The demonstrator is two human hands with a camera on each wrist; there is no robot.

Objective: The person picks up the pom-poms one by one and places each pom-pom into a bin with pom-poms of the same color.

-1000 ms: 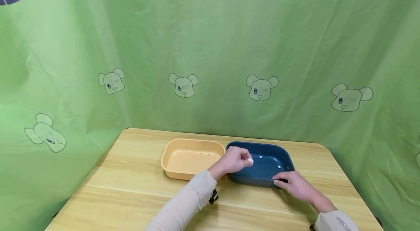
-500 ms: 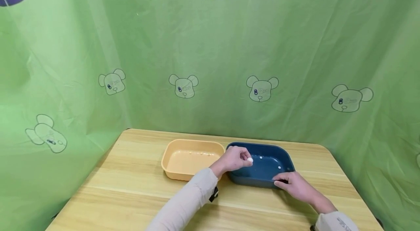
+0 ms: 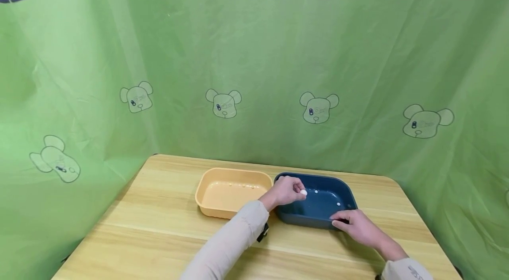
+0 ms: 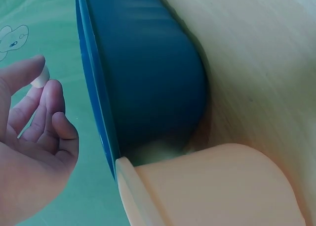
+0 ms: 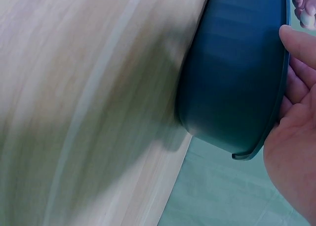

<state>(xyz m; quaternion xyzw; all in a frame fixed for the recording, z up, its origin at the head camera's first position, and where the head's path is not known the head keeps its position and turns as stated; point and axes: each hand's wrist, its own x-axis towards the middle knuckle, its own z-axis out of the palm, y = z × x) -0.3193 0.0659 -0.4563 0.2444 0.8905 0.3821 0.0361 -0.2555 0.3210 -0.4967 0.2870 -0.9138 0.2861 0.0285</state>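
Observation:
My left hand [image 3: 287, 191] is over the left part of a dark blue tub [image 3: 304, 219], pinching a small white ball [image 3: 304, 192] between thumb and fingertips. In the left wrist view the ball [image 4: 41, 78] is partly hidden by the thumb. At the tub's near right side, my right hand [image 3: 359, 228] grips the rim. The right wrist view has its thumb [image 5: 299, 44] on the outer wall and the other fingers inside. Two small white pieces, one near the back [image 3: 316, 191] and one farther right [image 3: 338, 204], lie on the tub's floor.
Close against the blue tub's left side stands a peach-orange tub [image 3: 216, 213], with several tiny pale bits along its far inner edge. Both are on a wood-grain table [image 3: 159, 244]. A green printed curtain [image 3: 254, 138] hangs behind and on both sides.
The white ball has turned a little in my left fingertips and shows more fully. My left hand has barely shifted; the right hand keeps its place on the rim.

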